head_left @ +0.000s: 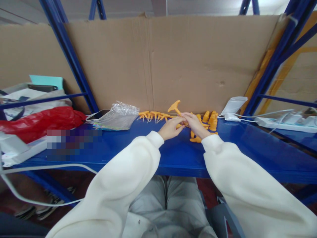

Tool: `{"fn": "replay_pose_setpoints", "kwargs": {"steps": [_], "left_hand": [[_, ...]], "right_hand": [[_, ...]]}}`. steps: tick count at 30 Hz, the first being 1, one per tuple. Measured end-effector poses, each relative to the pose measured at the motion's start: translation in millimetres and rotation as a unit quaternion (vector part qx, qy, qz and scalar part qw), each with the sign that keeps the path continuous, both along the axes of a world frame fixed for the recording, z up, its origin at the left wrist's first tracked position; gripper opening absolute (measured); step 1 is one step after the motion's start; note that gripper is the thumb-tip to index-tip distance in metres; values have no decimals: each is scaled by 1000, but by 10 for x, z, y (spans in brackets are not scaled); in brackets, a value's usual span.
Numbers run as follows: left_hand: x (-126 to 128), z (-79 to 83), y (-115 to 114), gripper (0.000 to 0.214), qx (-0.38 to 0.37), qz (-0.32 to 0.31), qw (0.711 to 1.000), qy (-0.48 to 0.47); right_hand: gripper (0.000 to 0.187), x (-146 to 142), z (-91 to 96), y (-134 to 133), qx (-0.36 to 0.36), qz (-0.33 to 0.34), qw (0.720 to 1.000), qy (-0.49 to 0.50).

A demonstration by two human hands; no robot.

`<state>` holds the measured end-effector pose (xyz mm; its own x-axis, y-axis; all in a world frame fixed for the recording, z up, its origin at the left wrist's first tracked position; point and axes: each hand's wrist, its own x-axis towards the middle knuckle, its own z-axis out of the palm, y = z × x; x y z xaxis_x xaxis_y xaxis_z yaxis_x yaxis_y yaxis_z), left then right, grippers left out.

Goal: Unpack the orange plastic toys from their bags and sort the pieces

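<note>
My left hand (172, 127) and my right hand (194, 123) meet above the blue shelf, fingers closed together around an orange plastic piece (175, 106). Its flared, T-shaped end sticks up past the fingertips, while its lower part is hidden in the hands. Left of the hands lies a row of orange pieces with metal coils (154, 115). Chunky orange pieces (213, 120) stand to the right, and another orange piece (195, 139) lies just below my right hand. More orange parts are partly covered by that hand.
Clear plastic bags (121, 115) and a red bag (59, 122) lie on the left. A white packet (234, 108) and a power strip (284, 123) with cables are at right. Behind the blue shelf (183, 158) stands a cardboard panel (198, 62), flanked by blue posts.
</note>
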<state>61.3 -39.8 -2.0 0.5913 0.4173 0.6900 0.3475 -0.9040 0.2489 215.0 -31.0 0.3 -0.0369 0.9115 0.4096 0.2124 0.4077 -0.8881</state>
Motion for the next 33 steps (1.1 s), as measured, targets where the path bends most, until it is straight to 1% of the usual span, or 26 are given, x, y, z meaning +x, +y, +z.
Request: {"fn": "replay_pose_setpoints", "kwargs": {"steps": [1, 3, 5, 7, 9, 12, 16, 18, 21, 24, 27, 29, 33], "left_hand": [[-18, -2, 9, 19, 10, -1, 1000, 11], [-63, 5, 55, 24, 35, 32, 999, 15], [-119, 19, 116, 31, 53, 101, 993, 2], [-176, 24, 171, 40, 54, 173, 983, -1], [-218, 13, 209, 45, 40, 215, 976, 18], [-237, -24, 239, 45, 10, 225, 973, 42], [-217, -58, 266, 43, -8, 221, 975, 2], [-216, -53, 277, 40, -15, 225, 974, -27], [-238, -28, 282, 36, -33, 241, 967, -71], [-267, -4, 273, 34, -48, 258, 960, -94], [-282, 7, 257, 34, -56, 278, 954, -96], [-283, 8, 246, 35, -61, 290, 950, -94], [-278, 11, 236, 35, -74, 308, 944, -92]], "right_hand": [[38, 8, 3, -8, -7, -4, 1000, -7], [39, 27, 7, -30, -13, -13, 1000, -16], [42, 40, 7, -55, -4, -22, 1000, -16], [43, 43, 3, -75, 6, -23, 1000, -17], [43, 40, -5, -87, 8, -14, 999, -32], [41, 33, -18, -97, -3, 19, 998, -66], [37, 32, -10, -105, -24, 57, 996, -61], [34, 35, 5, -94, -26, 50, 998, -36], [30, 49, 26, -54, -41, 8, 999, 18], [34, 71, 32, -14, -62, -26, 996, 57], [40, 85, 22, 9, -64, -23, 996, 59], [41, 88, 7, 21, -57, -18, 997, 50], [38, 112, -41, 74, -11, -12, 1000, 22]]}}
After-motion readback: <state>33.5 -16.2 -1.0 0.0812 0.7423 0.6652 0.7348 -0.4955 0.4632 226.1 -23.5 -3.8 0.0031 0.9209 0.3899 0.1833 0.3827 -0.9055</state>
